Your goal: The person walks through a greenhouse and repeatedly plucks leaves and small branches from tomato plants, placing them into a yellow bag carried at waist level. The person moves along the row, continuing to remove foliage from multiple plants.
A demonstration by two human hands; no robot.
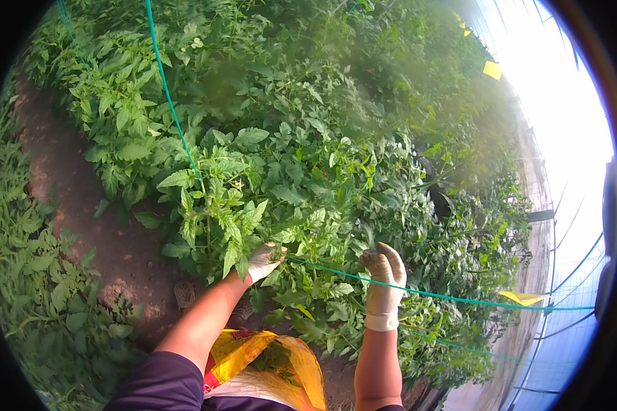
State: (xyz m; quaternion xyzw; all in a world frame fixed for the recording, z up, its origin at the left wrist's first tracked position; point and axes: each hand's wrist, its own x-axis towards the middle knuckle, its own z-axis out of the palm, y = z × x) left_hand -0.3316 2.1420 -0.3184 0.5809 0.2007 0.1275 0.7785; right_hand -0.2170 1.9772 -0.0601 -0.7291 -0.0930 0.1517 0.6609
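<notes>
My left hand [264,263], in a pale work glove, reaches into the tomato plants [293,190]. Its fingers close on a tomato shoot [285,253], where leaves partly hide the grip. From that spot a green twine [457,295] runs off to the right. My right hand [385,282], also gloved and stained at the fingertips, is raised above the foliage with fingers bent. The twine passes across it; whether the fingers pinch anything is hidden. Below and between my arms hangs a yellow bag [308,367], its mouth open, with green plant matter [276,357] inside.
Another green twine [167,92] rises from a leafy shoot at left. A bare soil path [97,221] separates this row from more plants [41,293]. Yellow cards [522,298] hang at right before a bright plastic greenhouse wall [576,272]. A shoe [184,294] shows beneath my left arm.
</notes>
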